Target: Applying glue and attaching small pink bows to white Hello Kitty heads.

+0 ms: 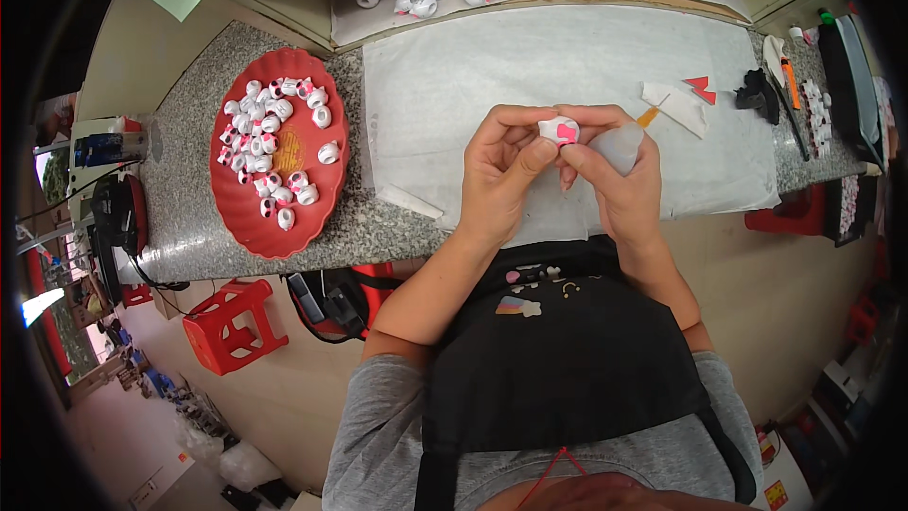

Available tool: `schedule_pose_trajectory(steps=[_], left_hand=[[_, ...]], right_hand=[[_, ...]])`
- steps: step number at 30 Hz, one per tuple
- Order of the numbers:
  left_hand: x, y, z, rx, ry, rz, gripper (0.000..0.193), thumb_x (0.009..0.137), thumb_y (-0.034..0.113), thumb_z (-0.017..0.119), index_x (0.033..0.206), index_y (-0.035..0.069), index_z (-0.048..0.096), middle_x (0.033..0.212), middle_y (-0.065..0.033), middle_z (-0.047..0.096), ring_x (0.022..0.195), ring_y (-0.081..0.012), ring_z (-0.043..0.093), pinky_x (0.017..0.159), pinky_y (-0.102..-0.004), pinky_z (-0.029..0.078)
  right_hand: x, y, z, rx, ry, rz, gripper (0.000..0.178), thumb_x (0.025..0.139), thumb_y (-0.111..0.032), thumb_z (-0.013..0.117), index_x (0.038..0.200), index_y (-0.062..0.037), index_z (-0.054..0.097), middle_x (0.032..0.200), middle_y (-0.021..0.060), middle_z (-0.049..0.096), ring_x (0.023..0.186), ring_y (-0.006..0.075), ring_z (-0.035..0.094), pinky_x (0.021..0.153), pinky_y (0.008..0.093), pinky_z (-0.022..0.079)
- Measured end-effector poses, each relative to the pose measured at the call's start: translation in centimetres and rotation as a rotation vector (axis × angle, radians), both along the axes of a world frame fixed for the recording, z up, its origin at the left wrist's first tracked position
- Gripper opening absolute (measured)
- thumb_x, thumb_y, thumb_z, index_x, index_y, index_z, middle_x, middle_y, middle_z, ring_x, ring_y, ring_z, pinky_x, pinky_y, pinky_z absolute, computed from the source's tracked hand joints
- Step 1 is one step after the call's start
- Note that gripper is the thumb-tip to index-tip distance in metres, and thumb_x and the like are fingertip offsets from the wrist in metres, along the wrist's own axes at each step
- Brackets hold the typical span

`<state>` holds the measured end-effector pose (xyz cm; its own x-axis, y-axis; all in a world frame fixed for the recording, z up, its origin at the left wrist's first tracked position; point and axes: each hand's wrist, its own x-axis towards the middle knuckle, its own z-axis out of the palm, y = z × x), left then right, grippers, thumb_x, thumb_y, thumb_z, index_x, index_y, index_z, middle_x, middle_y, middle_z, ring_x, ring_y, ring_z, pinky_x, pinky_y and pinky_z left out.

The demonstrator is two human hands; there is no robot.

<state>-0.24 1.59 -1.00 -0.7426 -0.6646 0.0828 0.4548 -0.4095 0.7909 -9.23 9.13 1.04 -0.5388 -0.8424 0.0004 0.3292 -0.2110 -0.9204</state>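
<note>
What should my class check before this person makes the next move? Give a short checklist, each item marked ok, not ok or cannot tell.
1. White-and-pink piece supported: ok, held at the fingertips of the left hand and right hand.
2. Squeeze bottle in hand: ok, held in the right hand.
3. Nozzle aimed at the piece: not ok, it points away.
4. Pink patch firmly fixed on the piece: cannot tell.
5. Bare room on the red tray: ok, some shows between the pieces and the rim.
</note>
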Motion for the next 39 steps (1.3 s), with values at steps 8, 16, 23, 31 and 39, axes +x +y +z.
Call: schedule_pose_trajectory(steps=[8, 16, 23, 31, 39], left_hand=[[0.4, -0.1, -0.6, 0.118, 0.087, -0.05, 0.024, 0.075, 0.005, 0.054, 0.097, 0.001, 0.046, 0.088, -0.0091, 0.054, 0.076, -0.0113, 0.051, 0.062, -0.0234, 0.042], [0.5, -0.4, 0.1, -0.25, 0.039, 0.018, 0.023, 0.074, 0.001, 0.054, 0.096, -0.001, 0.049, 0.09, -0.0096, 0.051, 0.084, -0.0141, 0.049, 0.072, -0.0247, 0.04], [-0.3, -0.4, -0.5, -0.272, 0.014, 0.002, 0.02, 0.072, -0.001, 0.054, 0.092, -0.002, 0.051, 0.089, -0.0101, 0.051, 0.085, -0.0155, 0.048, 0.074, -0.0253, 0.039], [0.3, -0.3, 0.4, -0.176, 0.016, 0.013, 0.018, 0.077, 0.002, 0.049, 0.094, -0.002, 0.049, 0.083, -0.0097, 0.049, 0.062, -0.0162, 0.053, 0.054, -0.0266, 0.045], [0.5, 0.2, 0.5, -0.128, 0.13, -0.005, 0.02, 0.078, 0.003, 0.048, 0.097, -0.001, 0.043, 0.087, -0.0114, 0.051, 0.066, -0.0133, 0.051, 0.055, -0.0242, 0.044]], right_hand=[[0.4, 0.0, -0.2, -0.036, -0.052, 0.012, 0.027, 0.07, 0.001, 0.052, 0.097, 0.0041, 0.049, 0.07, 0.0076, 0.052, 0.054, 0.0112, 0.048, 0.048, 0.0215, 0.038], [0.7, 0.2, 0.1, -0.034, -0.099, 0.001, 0.024, 0.071, -0.003, 0.051, 0.094, 0.0043, 0.049, 0.067, 0.0059, 0.048, 0.052, 0.01, 0.044, 0.045, 0.022, 0.036], [-0.1, 0.3, -0.4, -0.036, -0.136, -0.001, 0.023, 0.071, -0.005, 0.052, 0.092, 0.0043, 0.049, 0.065, 0.0052, 0.046, 0.051, 0.0098, 0.043, 0.044, 0.022, 0.034], [0.5, -0.6, 0.3, 0.014, -0.178, -0.005, 0.024, 0.069, -0.001, 0.053, 0.092, 0.0047, 0.05, 0.066, 0.0045, 0.05, 0.052, 0.0095, 0.045, 0.045, 0.0203, 0.036], [0.3, 0.0, 0.0, -0.037, -0.137, 0.015, 0.024, 0.068, 0.001, 0.052, 0.092, 0.0039, 0.048, 0.067, 0.0069, 0.049, 0.05, 0.0111, 0.045, 0.043, 0.0216, 0.037]])
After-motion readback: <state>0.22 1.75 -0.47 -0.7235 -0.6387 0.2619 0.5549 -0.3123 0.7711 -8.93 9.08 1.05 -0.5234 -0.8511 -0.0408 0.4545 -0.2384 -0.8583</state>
